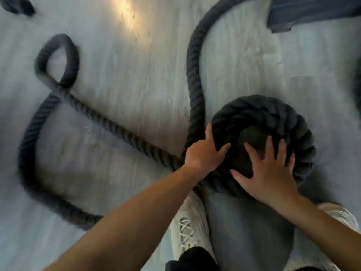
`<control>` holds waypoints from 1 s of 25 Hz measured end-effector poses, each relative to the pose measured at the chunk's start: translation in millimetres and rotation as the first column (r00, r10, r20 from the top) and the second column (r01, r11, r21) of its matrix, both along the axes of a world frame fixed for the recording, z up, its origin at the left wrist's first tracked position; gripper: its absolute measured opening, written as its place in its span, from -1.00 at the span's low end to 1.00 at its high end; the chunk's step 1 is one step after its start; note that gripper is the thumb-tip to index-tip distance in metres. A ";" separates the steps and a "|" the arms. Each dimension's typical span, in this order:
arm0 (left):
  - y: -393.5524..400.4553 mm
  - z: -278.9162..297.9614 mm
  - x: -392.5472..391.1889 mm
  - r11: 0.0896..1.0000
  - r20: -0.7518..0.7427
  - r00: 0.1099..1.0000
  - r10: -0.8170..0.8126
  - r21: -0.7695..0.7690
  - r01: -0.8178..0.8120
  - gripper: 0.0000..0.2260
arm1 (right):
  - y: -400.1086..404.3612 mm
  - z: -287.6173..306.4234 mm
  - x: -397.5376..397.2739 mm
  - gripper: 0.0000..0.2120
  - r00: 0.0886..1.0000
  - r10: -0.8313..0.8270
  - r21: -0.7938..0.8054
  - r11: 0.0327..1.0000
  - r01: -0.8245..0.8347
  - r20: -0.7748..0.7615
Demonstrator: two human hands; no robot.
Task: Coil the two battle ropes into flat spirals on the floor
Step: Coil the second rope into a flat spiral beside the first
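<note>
A thick black battle rope lies on the pale wood floor, part of it wound into a small flat spiral (273,118) right in front of my feet. My right hand (267,173) lies flat on the spiral's centre with fingers spread. My left hand (203,153) presses against the spiral's left edge, where the loose rope (193,75) feeds in from the far side. A second stretch of rope (109,124) runs off to the left, crosses itself in a loop (56,59) and curves back toward me.
My white laced shoes (187,225) stand just behind the spiral. A dark flat object (312,10) lies at the top right. A dark rope end (17,5) shows at the top left, another dark piece (357,81) at the right edge.
</note>
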State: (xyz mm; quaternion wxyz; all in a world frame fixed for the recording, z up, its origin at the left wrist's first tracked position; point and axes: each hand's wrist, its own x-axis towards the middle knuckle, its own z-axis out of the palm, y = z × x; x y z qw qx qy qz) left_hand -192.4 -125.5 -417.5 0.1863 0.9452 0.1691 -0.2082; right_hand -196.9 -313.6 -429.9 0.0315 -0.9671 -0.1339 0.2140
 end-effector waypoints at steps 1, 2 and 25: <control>5.5 1.6 -0.7 0.998 0.047 0.998 -0.043 0.036 0.042 -0.25 | 0.0 -0.1 2.9 -0.11 1.000 0.003 -0.025 1.000 -0.004 -0.023; 14.9 4.6 -2.5 0.996 0.119 0.990 -0.074 0.051 0.068 -0.34 | 0.0 0.4 4.9 -0.14 0.999 0.019 -0.051 0.998 -0.022 -0.042; -23.8 30.4 -112.0 0.963 -0.308 0.943 -0.129 -0.267 0.044 -0.52 | -63.8 -20.4 87.1 -0.28 0.975 0.169 0.060 0.982 -0.179 0.147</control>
